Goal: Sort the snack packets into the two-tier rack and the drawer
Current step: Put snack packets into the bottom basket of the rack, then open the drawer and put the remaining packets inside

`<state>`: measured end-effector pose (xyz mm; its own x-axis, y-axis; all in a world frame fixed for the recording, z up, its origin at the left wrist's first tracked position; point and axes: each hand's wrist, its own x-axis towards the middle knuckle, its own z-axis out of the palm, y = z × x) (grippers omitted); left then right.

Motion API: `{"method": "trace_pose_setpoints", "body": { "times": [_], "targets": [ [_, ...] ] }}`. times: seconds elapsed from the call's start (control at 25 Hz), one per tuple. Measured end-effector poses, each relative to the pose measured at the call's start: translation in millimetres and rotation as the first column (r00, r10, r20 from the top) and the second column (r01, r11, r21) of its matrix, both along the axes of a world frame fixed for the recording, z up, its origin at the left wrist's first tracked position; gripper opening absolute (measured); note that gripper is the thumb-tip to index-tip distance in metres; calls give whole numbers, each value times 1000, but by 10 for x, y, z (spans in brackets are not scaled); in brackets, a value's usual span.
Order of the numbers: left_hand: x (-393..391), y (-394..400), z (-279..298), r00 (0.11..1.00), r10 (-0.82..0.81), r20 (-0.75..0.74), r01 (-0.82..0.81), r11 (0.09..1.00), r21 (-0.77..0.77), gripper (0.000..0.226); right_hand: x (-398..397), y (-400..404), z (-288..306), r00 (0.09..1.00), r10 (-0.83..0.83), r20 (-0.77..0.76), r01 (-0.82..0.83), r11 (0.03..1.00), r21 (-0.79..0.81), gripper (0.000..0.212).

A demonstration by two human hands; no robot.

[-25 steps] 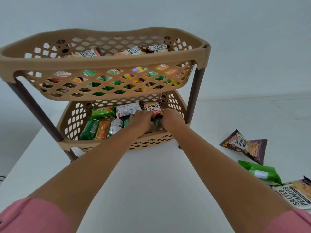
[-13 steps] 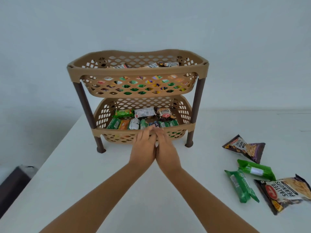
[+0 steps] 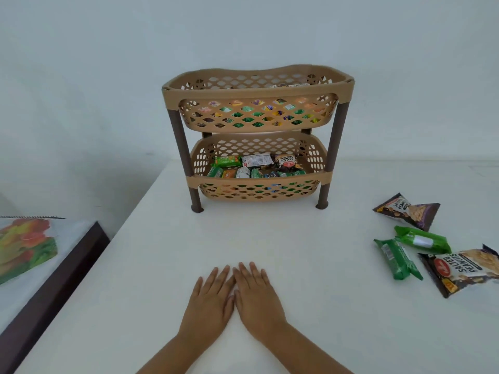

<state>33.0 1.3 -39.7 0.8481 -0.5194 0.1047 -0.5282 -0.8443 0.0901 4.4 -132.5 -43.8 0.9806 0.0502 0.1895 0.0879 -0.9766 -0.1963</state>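
Both hands are out of the rack now. A sec ago they were inside the lower tier, working among the packets; half a sec ago they'd drawn back just in front of it. Left hand [image 3: 209, 306] and right hand [image 3: 256, 300] now lie flat side by side on the bench [image 3: 310, 333], nearest the camera, index edges touching, fingers [image 3: 249, 272] straight and spread, holding nothing.

Off to the right, 4 packets are loose on the bench, same spots as before: a big salted-peanut bag [image 3: 464, 268], two green packets [image 3: 397, 259] and [image 3: 421, 238] just beside it, the second overlapping the first, and a purple peanut bag [image 3: 407, 213] farther back.

Beyond, mid-bench, stands the two-tier rack [image 3: 258, 139]. Lower tier [image 3: 259, 182] has a neat row of small packets plus 3 behind; top tier [image 3: 258, 114] looks well filled through the lattice.

Read: that placement's done and the hands are at rest. Prob. the 4 leftovers come next, rack or drawer. No drawer in view, so can't tell where that is.
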Motion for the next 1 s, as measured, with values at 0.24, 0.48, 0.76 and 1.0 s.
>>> {"method": "trace_pose_setpoints", "body": {
  "times": [0.24, 0.48, 0.76, 1.0],
  "targets": [
    [-484, 403, 23, 998, -27, 49, 25, 999, 30, 48, -491, 407, 31, 1000, -23, 0, 23, 999, -24, 49],
    [-717, 873, -94, 995, -90, -53, 90, 996, 3, 53, -811, 667, -116, 990, 21, -143, -15, 999, 41, 59],
    [-741, 1205, -182, 981, -173, -87, 181, 978, 98, 83, -1036, 768, -117, 978, -49, -205, 40, 998, -47, 87],
    [-745, 1035, -173, 993, -100, -59, 114, 944, 310, 88, -1052, 725, -67, 964, 5, -267, -58, 980, -190, 93]
  ]
}}
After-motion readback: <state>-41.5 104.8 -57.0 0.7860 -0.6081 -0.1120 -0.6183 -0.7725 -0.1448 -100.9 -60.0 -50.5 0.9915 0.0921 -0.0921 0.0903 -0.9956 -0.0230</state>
